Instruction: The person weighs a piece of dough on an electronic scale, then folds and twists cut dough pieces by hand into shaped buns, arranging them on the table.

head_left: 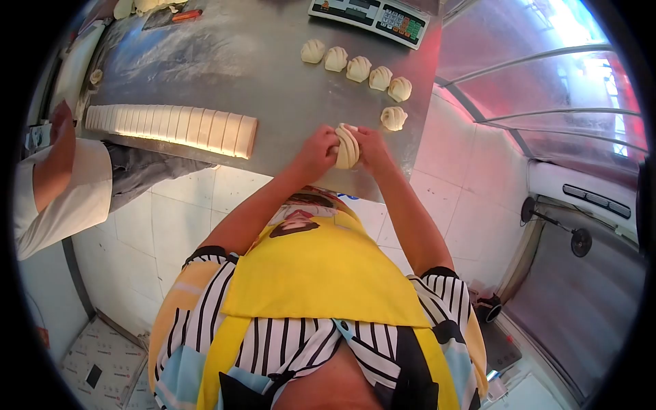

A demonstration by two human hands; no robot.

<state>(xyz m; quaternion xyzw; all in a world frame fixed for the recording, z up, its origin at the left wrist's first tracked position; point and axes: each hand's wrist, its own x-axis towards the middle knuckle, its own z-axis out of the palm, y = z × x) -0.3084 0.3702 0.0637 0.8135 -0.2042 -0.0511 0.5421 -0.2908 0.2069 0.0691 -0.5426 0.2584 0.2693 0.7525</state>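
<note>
Between my two hands hangs a pale twisted piece of dough (pixel 347 150), its strands showing as ridges, close to the table's front edge. My left hand (pixel 320 149) is closed on its left side. At its upper right, my right hand (pixel 370 145) grips it with the fingers bent round. Just beyond my right hand sits a shaped dough bun (pixel 393 119). Several more twisted buns (pixel 358 68) stand in a slanting row farther back. Left of my hands lies a long row of cut dough slices (pixel 171 128), side by side.
A digital scale (pixel 369 19) stands at the back of the metal table (pixel 280 89). Flour dusts the table's left part, near a red-handled tool (pixel 186 15). Another person's arm (pixel 56 160) is at the far left.
</note>
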